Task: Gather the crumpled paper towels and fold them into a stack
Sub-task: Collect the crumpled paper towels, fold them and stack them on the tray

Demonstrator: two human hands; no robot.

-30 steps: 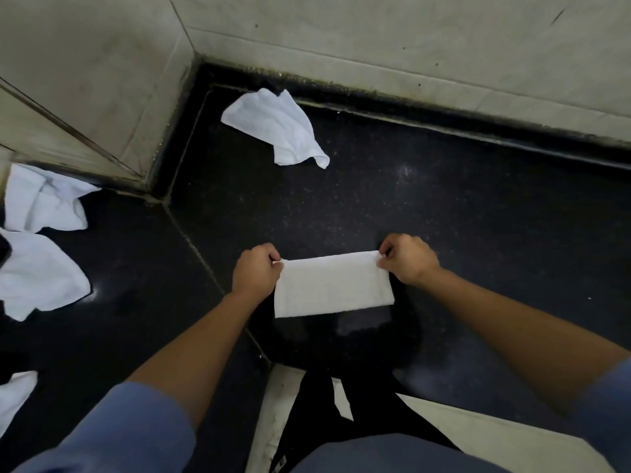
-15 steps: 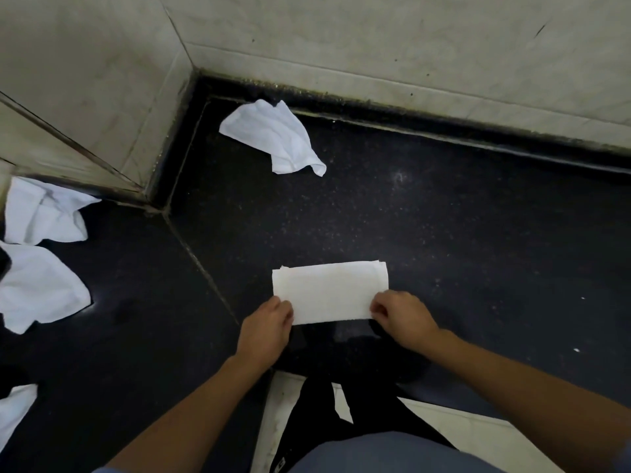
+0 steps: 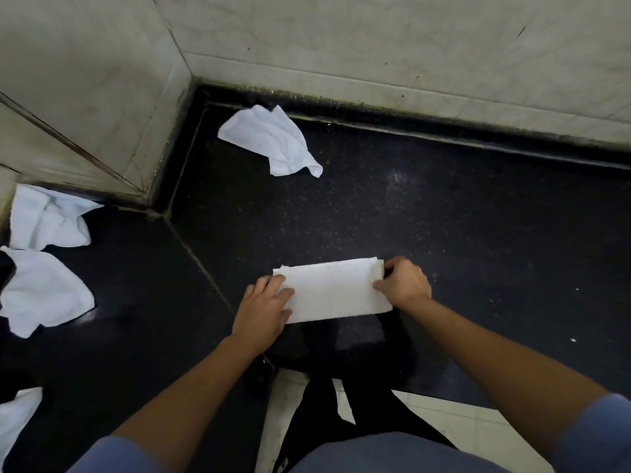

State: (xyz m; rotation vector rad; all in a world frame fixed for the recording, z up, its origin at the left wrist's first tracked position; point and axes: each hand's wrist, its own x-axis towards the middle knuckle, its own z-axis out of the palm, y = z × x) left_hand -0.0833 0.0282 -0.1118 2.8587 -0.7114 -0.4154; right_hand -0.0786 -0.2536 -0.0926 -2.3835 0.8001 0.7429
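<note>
A folded white paper towel lies flat as a rectangle on the black speckled surface. My left hand rests on its left end, fingers and thumb laid fairly straight over the edge. My right hand pinches the right end, with the thumb on top and the index finger curled round the far corner. A crumpled towel lies near the back wall. Two more crumpled towels lie at the far left, and part of another shows at the lower left edge.
Pale tiled walls close off the back and the left corner. The black surface ends at a front edge near my body, with a light floor and my dark-clad legs below it.
Both hands left the towel's far corners, dropped to its near edge, and now sit on its two short ends. The folded towel has been laid flat on the surface.
</note>
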